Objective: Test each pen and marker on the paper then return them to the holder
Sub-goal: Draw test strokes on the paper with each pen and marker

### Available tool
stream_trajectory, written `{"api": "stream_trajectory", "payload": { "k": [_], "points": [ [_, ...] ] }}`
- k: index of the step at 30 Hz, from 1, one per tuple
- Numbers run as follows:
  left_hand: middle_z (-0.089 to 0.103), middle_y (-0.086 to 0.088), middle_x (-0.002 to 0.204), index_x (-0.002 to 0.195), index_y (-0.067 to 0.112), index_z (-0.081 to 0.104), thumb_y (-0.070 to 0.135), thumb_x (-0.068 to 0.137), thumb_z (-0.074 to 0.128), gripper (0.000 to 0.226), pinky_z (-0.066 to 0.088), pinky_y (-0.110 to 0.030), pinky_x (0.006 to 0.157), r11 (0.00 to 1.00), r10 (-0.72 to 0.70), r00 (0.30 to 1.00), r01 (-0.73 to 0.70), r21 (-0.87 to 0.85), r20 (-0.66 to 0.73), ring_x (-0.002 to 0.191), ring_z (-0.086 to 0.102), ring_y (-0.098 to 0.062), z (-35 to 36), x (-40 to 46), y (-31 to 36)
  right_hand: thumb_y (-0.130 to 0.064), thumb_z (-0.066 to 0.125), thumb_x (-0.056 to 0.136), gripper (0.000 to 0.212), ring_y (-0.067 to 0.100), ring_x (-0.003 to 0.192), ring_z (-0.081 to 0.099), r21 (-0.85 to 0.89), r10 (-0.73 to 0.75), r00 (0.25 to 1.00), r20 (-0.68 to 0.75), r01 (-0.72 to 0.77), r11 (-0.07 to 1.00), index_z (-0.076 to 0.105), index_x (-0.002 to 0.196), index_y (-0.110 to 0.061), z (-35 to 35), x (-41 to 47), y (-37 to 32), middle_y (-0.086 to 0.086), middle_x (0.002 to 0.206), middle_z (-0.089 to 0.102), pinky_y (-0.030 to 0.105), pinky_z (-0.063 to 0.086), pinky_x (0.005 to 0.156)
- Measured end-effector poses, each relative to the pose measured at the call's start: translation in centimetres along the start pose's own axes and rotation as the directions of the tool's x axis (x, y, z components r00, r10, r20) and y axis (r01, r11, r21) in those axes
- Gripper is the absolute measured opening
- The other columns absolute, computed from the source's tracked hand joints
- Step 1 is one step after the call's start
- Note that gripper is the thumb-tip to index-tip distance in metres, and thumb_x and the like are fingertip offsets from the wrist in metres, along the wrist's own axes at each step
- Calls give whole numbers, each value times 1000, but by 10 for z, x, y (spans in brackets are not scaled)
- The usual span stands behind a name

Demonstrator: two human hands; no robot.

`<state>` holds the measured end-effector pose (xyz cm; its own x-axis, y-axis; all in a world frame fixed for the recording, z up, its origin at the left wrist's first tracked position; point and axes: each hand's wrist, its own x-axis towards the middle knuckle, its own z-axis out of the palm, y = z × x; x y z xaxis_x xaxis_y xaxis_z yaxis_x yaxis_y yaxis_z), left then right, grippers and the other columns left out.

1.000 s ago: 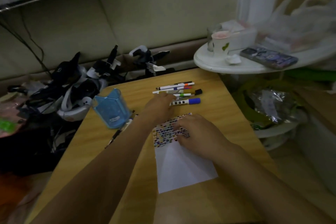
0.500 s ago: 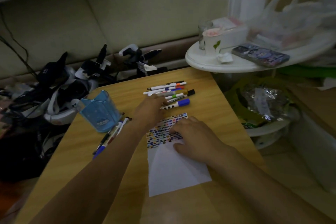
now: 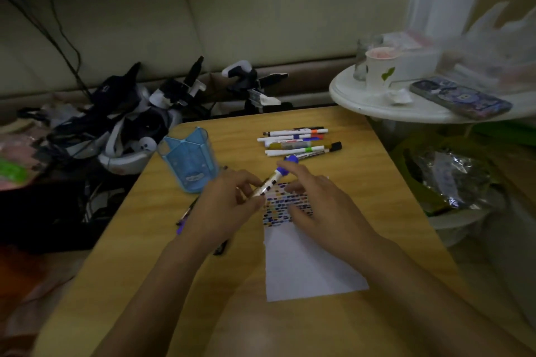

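- The marker [image 3: 271, 181], white barrel with a blue cap, sits at the centre of the frame, tilted with its cap up and to the right, above the top edge of the paper [image 3: 307, 266].
- The left hand [image 3: 229, 206] pinches the barrel's lower end between curled fingers and thumb.
- The right hand [image 3: 316, 200] hovers over the paper with fingers loosely spread; its index fingertip touches or nearly touches the blue cap. Whether it has a hold on the cap I cannot tell.
- The paper lies lower centre on the table [image 3: 385, 191]; its top strip is packed with coloured test dashes, the rest blank.
- A row of pens [image 3: 298, 140] lies above the hands, just beyond the marker.
- A few more pens [image 3: 185, 217] lie at the left hand's far side, mostly hidden by it.
- The holder [image 3: 190, 161], blue and clear, stands left of centre, near the table's left edge, with no pens seen in it.
- Risks, as I judge them: with neither hand on the paper, the first stroke may drag the sheet.
- A cap pulled off one-fingered could slip and roll off the table.
- The untested row and the tested ones lie close; a careless reach may mix them.
- A left elbow swing could tip the light holder over the edge.
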<state>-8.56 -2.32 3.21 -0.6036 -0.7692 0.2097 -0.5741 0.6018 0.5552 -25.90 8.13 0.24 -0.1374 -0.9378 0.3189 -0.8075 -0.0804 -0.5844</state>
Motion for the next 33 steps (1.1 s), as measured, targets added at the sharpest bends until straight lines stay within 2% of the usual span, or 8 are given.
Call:
{"api": "stream_trajectory", "payload": {
  "k": [6, 11, 14, 18, 21, 24, 29, 33],
  "points": [
    [64, 13, 80, 99, 36, 64, 39, 86, 71, 15, 52, -28, 62, 981, 9, 999, -1, -194, 40, 72, 61, -6, 6, -6, -1, -28, 67, 92, 53, -1, 111, 47, -11, -33, 999, -34, 32, 999, 48, 140, -41, 11, 9, -2, -18, 121, 56, 26, 47, 87],
    [66, 13, 85, 101, 32, 66, 48, 93, 50, 24, 48, -18, 64, 934, 146, 985, -106, -341, 95, 79, 61, -6, 6, 0, 3, -36, 65, 92, 30, -1, 98, 57, 46, 59, 993, -102, -55, 997, 51, 119, -40, 11, 12, -6, -20, 108, 57, 22, 50, 73],
    [65, 16, 100, 118, 28, 64, 31, 100, 51, 23, 50, -17, 71, 931, 145, 987, -114, -347, 65, 92, 61, -3, 5, 10, -5, -34, 55, 100, 7, 1, 88, 67, 307, 202, 975, -95, -165, 937, 54, 103, -41, 12, 16, -11, -14, 93, 68, 28, 58, 67],
    [55, 21, 122, 130, 38, 55, 40, 95, 57, 35, 45, -14, 85, 969, 162, 980, -135, -205, 119, 109, 51, 6, 8, 19, -14, -23, 58, 98, 11, 8, 87, 71, 602, 322, 946, 28, -273, 750, 64, 95, -31, 10, 20, -18, -7, 91, 73, 28, 60, 70],
    [63, 18, 107, 121, 37, 57, 41, 96, 56, 26, 46, -16, 76, 960, 221, 955, -177, -215, 199, 98, 55, 4, 14, 20, -9, -21, 57, 98, 7, 12, 79, 72, 685, 342, 939, 46, -278, 673, 64, 96, -22, 6, 20, -19, 4, 88, 73, 21, 56, 61],
    [61, 13, 83, 106, 30, 56, 41, 100, 48, 15, 43, -18, 62, 958, 266, 931, -226, -177, 251, 78, 55, -1, 20, 20, -3, -21, 61, 96, 8, 19, 74, 69, 728, 408, 909, 83, -335, 598, 62, 89, -24, 5, 21, -13, 11, 80, 72, 30, 55, 64],
    [55, 7, 79, 97, 24, 49, 38, 102, 43, 16, 44, -30, 62, 955, 293, 917, -295, -33, 272, 72, 50, -8, 20, 23, -5, -51, 64, 82, 30, 16, 68, 66, 705, 416, 903, 108, -364, 608, 62, 82, -22, 4, 22, -8, 10, 70, 70, 26, 53, 63],
    [55, 2, 91, 104, 21, 47, 35, 103, 40, 16, 46, -39, 69, 961, 265, 909, -278, -6, 321, 79, 50, -14, 17, 18, -4, -52, 54, 78, 44, 12, 61, 63, 662, 409, 905, 118, -378, 647, 65, 86, -9, 6, 21, -13, 14, 67, 67, 16, 49, 55]
  ]
}}
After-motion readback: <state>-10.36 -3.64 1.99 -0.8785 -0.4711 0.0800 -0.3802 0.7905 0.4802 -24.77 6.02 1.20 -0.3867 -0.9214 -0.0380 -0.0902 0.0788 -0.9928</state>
